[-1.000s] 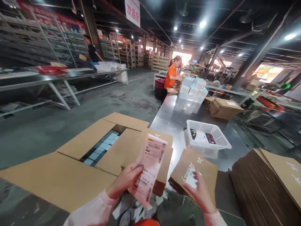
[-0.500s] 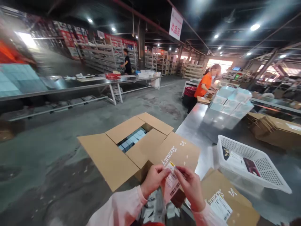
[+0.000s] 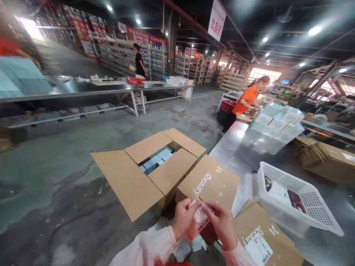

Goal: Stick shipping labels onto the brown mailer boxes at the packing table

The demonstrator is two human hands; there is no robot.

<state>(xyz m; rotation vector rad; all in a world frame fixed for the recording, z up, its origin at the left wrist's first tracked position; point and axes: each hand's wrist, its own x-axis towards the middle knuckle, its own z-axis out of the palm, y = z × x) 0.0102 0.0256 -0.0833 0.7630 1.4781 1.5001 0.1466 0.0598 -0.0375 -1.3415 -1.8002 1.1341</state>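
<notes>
Beside the open carton [image 3: 149, 166] of blue boxes, your left hand [image 3: 183, 218] is pinching the left edge of the label [image 3: 202, 215], and your right hand [image 3: 224, 225] is pinching its right edge above the printed box [image 3: 210, 182]. Probably you are peeling it, so be working from one corner, keeping it flat and uncreased.

An open carton [image 3: 155, 162] of pale blue boxes [image 3: 156, 162] stands on the grey floor at ten o'clock from a white perforated basket [image 3: 302, 199] on the steel table [image 3: 244, 144], while a person in orange [image 3: 245, 105] works at twelve o'clock beside stacked light-blue boxes [image 3: 279, 122].
</notes>
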